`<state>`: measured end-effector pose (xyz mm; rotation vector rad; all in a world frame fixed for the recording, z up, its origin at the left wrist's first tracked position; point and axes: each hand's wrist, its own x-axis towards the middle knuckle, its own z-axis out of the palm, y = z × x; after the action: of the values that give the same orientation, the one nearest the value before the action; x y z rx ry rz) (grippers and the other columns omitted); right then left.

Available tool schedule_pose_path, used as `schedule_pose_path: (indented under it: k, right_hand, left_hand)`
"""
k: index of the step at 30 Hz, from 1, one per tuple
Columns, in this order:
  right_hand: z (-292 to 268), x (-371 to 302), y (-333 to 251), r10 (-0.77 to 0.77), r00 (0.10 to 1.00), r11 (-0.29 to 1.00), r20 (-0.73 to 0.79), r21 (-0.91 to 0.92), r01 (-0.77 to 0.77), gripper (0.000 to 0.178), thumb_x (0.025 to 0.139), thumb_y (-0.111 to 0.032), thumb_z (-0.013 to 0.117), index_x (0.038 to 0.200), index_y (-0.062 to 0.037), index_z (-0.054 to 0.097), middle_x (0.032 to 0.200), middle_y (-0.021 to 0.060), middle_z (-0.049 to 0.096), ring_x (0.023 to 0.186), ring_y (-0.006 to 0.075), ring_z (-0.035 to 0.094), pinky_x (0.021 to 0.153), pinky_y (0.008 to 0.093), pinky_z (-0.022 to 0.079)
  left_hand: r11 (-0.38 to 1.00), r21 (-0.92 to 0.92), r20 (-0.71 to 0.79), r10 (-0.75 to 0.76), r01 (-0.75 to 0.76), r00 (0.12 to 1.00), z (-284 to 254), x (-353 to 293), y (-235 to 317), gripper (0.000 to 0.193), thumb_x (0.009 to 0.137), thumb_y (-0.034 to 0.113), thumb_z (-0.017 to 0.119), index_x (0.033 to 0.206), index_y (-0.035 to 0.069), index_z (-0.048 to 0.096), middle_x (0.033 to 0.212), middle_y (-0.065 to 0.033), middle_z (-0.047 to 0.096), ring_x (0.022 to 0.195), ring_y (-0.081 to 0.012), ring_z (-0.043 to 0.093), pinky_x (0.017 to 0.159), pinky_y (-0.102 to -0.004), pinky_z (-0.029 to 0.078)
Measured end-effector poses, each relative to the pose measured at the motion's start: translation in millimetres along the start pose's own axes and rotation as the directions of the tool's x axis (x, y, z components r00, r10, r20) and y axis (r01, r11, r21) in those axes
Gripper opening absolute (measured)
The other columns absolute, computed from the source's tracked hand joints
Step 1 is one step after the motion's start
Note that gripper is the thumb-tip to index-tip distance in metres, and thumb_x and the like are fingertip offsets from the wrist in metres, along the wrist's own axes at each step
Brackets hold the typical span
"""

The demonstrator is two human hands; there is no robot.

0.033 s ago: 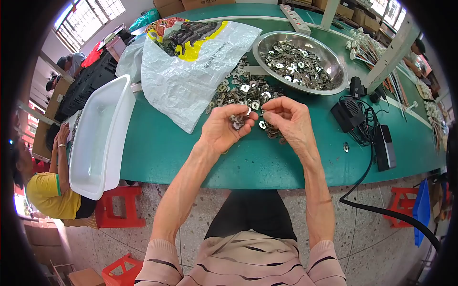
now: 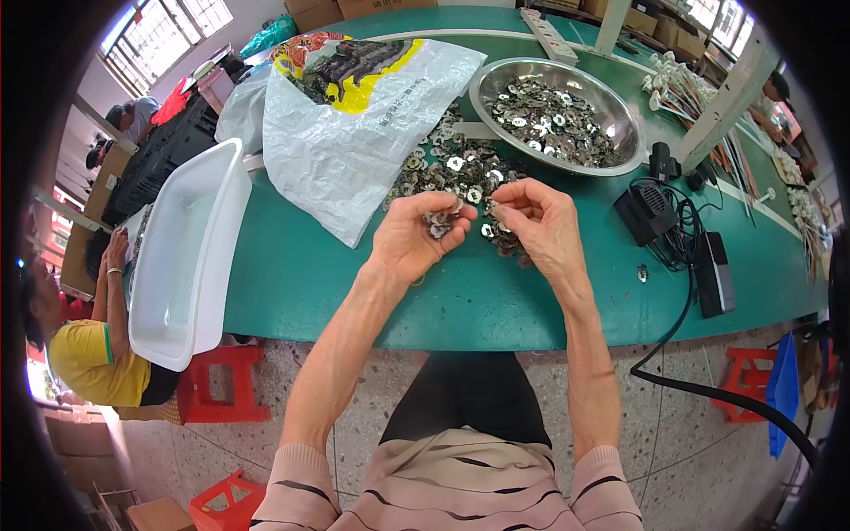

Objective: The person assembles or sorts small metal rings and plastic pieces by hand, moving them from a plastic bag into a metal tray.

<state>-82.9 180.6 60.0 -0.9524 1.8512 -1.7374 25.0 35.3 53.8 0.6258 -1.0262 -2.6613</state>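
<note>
My left hand (image 2: 416, 232) is curled, palm up, around several small round metal pieces (image 2: 440, 223) with slotted centres. To its right, my right hand (image 2: 542, 219) has thumb and fingers pinched together; whatever sits between the fingertips is hidden or too small to make out. Both hands hover at the near edge of a loose pile of the same metal pieces (image 2: 453, 168) on the green table. A few pieces show under the right fingers. Behind the right hand, a steel bowl (image 2: 630, 142) holds many more of them.
A white woven sack (image 2: 328, 159) lies left of the pile. The white plastic tub (image 2: 232, 221) stands at the table's left edge. At right are a black power adapter (image 2: 713, 274) with tangled cables, and a single metal piece (image 2: 642, 273). A co-worker in yellow (image 2: 102, 358) sits at far left.
My right hand has shifted very slightly to the right, and the left hand's fingers have moved a little over the metal pieces. Everything else stays in place.
</note>
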Motion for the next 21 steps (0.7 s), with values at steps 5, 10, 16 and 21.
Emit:
schedule_pose_path:
  k: [5,10,16,21]
  right_hand:
    - [5.8,-2.3,6.8,-0.174,0.984,0.901,-0.046,-0.410,0.140,0.018,0.068,-0.008,0.068,0.084,-0.0011,0.063,0.076,0.0080,0.059,0.064,0.0200,0.059,0.061,0.0318,0.046]
    - [6.3,-5.4,5.2,-0.188,0.977,0.719,0.103,-0.663,0.208,0.021,0.063,-0.011,0.071,0.081,-0.0037,0.063,0.082,0.0099,0.053,0.084,0.0264,0.055,0.070,0.0382,0.044]
    - [5.7,-5.1,1.5,-0.143,0.985,0.798,0.096,-0.578,0.172,0.016,0.064,-0.008,0.069,0.074,-0.0018,0.059,0.075,0.0091,0.056,0.071,0.0252,0.057,0.065,0.0362,0.045]
    - [2.5,-1.3,-3.7,0.088,0.992,0.947,0.089,-0.316,-0.056,0.012,0.068,-0.004,0.066,0.078,-0.0016,0.060,0.068,0.0062,0.061,0.060,0.0145,0.058,0.054,0.0266,0.044]
  left_hand:
    - [0.996,-0.075,-0.002,0.046,-0.046,0.999,-6.3,2.3,2.0,0.011,0.078,0.006,0.060,0.086,-0.001,0.057,0.079,-0.0150,0.061,0.065,-0.0187,0.060,0.058,-0.0253,0.054]
    - [0.996,-0.084,0.065,0.038,-0.032,0.997,-12.3,5.1,2.9,0.010,0.078,0.006,0.060,0.086,0.002,0.057,0.077,-0.0106,0.060,0.064,-0.0157,0.059,0.057,-0.0245,0.052]
    - [0.999,-0.028,0.102,0.039,-0.036,0.994,-8.4,2.9,3.3,0.010,0.079,0.008,0.062,0.087,0.003,0.058,0.076,-0.0062,0.059,0.063,-0.0125,0.056,0.056,-0.0227,0.047]
    - [0.999,0.027,0.095,0.035,-0.038,0.995,-7.3,3.1,1.8,0.010,0.081,0.006,0.060,0.089,0.001,0.058,0.078,-0.0076,0.059,0.062,-0.0115,0.054,0.052,-0.0205,0.046]
